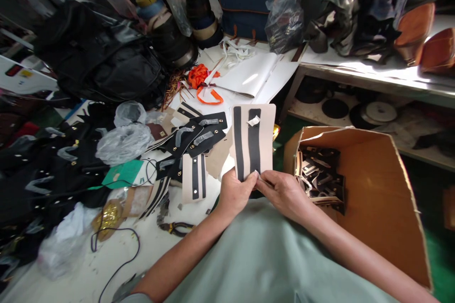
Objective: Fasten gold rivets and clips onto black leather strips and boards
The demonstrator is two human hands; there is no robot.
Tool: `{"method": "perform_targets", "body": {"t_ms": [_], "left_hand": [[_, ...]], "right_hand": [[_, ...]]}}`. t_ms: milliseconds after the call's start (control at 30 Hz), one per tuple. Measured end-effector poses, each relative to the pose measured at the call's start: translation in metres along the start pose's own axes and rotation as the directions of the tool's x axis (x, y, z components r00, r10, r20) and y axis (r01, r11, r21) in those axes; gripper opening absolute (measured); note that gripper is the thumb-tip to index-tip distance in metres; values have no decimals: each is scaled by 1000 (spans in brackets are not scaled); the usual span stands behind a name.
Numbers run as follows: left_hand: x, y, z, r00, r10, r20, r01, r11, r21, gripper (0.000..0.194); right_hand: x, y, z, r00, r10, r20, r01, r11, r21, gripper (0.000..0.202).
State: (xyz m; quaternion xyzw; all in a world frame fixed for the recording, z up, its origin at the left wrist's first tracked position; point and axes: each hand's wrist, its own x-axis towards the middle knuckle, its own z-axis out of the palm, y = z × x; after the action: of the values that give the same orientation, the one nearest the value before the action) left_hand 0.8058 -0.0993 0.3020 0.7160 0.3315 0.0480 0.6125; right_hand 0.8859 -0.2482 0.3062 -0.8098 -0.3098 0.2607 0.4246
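A beige panel with two black stripes (266, 144) stands upright in front of me, a small whitish scrap of tape (253, 121) stuck on one stripe. My left hand (236, 191) grips its lower edge, thumb on the front. At the same edge my right hand (284, 194) is closed, its fingertips meeting my left thumb around a small whitish bit that I cannot make out clearly. Left of the hands lies another striped panel (188, 177) with metal studs. Beyond it are several black panels (209, 139) carrying handles wrapped in clear plastic.
An open cardboard box (373, 175) on the right holds a heap of striped pieces (320, 175). Pliers (177, 228) and a black cord (137, 244) lie on the white table. Plastic bags (124, 144), an orange bundle (201, 75) and a black backpack (103, 57) stand farther back.
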Motion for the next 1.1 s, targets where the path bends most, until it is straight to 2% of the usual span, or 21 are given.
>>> {"method": "perform_targets", "body": {"t_ms": [133, 233, 300, 367, 433, 500, 567, 633, 667, 733, 767, 800, 833, 867, 933, 1000, 1033, 1100], "left_hand": [[0, -6, 14, 1000, 30, 9, -30, 999, 22, 21], [9, -13, 23, 999, 46, 17, -47, 997, 57, 17], [23, -19, 27, 1000, 13, -8, -12, 999, 45, 16], [39, -25, 30, 999, -32, -17, 32, 999, 16, 17], [52, -29, 34, 998, -61, 34, 62, 998, -21, 22], [59, -28, 41, 990, -74, 116, 80, 995, -55, 28], [59, -21, 55, 971, -77, 225, 100, 991, -89, 32], [56, -7, 74, 921, -38, 387, 77, 993, -85, 31], [55, 2, 84, 870, 1, 492, 36, 997, -67, 31], [55, 18, 106, 716, 84, 693, -95, 995, -23, 39], [57, 24, 115, 643, 124, 756, -165, 986, -20, 49], [60, 27, 121, 614, 153, 774, -227, 974, -13, 62], [63, 28, 125, 624, 179, 760, -281, 960, 5, 70], [67, 25, 124, 663, 204, 720, -324, 946, 30, 74], [75, 9, 110, 795, 226, 563, -354, 926, 129, 65], [81, -17, 77, 913, 204, 353, -300, 922, 246, 46], [82, -32, 55, 951, 174, 253, -249, 920, 303, 39], [83, -63, 3, 989, 124, 84, -147, 908, 392, 32]], "right_hand": [[-4, 11, 1, 997, -67, -35, 64, 994, -88, 36], [-13, 11, -2, 994, -99, -34, 94, 987, -131, 36], [-21, 4, -1, 978, -196, 68, 201, 976, -83, 35], [-29, -5, 1, 940, -290, 183, 295, 956, 0, 34], [-35, -9, 3, 943, -261, 206, 256, 965, 49, 30], [-39, -5, 1, 975, -139, 173, 125, 988, 89, 23], [-43, 4, -2, 986, -53, 156, 30, 988, 151, 19], [-47, 14, -3, 988, 14, 152, -47, 976, 214, 22], [-48, 18, -3, 987, 52, 154, -89, 966, 243, 23], [-49, 24, 0, 981, 110, 158, -153, 943, 295, 26], [-49, 26, 2, 981, 118, 152, -162, 934, 318, 28], [-49, 28, 4, 984, 112, 137, -153, 929, 336, 29], [-48, 29, 6, 989, 99, 111, -132, 928, 348, 30], [-47, 30, 7, 993, 86, 80, -109, 930, 352, 31], [-44, 31, 7, 996, 86, 34, -92, 934, 344, 33], [-43, 32, 6, 988, 152, 37, -156, 935, 319, 38], [-42, 33, 5, 979, 197, 55, -204, 930, 307, 41], [-39, 35, 5, 952, 288, 102, -305, 901, 309, 43]]}}
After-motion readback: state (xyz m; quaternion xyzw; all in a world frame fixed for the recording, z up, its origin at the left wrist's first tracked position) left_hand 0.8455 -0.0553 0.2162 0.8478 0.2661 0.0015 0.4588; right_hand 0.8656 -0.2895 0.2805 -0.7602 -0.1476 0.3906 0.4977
